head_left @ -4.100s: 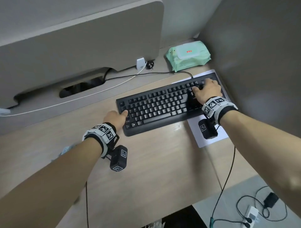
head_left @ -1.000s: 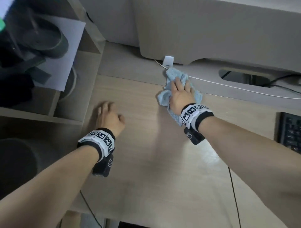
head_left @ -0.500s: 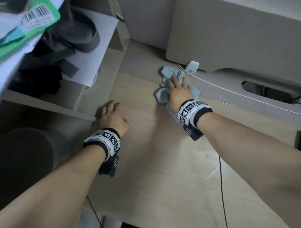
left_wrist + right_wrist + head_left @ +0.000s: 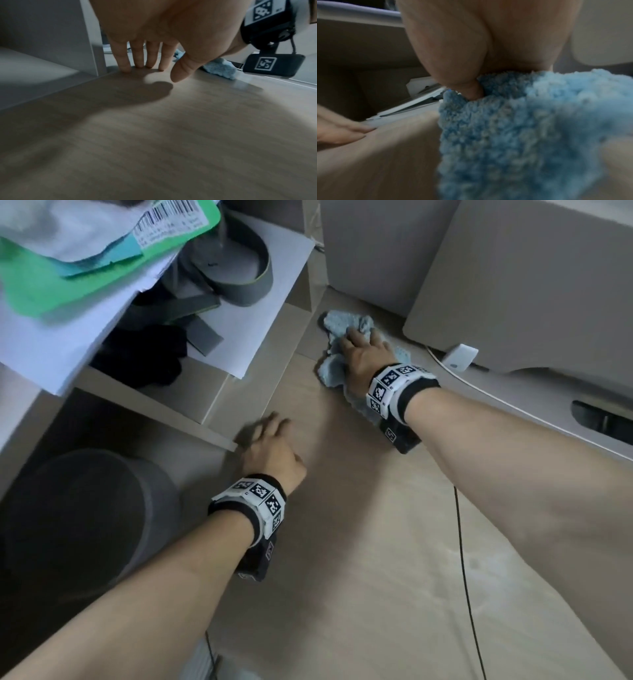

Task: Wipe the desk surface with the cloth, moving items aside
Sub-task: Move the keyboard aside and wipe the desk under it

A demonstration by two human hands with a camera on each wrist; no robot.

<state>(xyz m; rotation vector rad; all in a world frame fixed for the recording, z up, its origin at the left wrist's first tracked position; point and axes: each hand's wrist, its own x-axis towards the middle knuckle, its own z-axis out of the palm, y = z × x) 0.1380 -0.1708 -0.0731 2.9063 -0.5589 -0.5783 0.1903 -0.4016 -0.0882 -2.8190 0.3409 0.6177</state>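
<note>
A fluffy light-blue cloth [image 4: 334,325] lies bunched on the light wood desk [image 4: 376,542], in the back corner beside the shelf unit. My right hand [image 4: 359,337] presses on top of it with its fingers curled into the pile. In the right wrist view the thumb digs into the cloth [image 4: 522,121]. My left hand [image 4: 270,426] rests on the desk by the shelf's front corner. Its straight fingers [image 4: 123,60] touch the wood and hold nothing. The cloth [image 4: 219,69] shows beyond them.
The open shelf unit [image 4: 219,412] on the left holds papers, a green packet [image 4: 68,268] and a grey strap [image 4: 236,268]. A white adapter [image 4: 459,357] and its cable lie under the beige partition [image 4: 513,285]. A grey round object [image 4: 85,525] stands lower left. A black cable [image 4: 462,542] crosses the desk.
My right hand has slid the cloth left along the back of the desk into the corner by the shelf. The left hand stays planted. Earlier both hands were on a keyboard.
</note>
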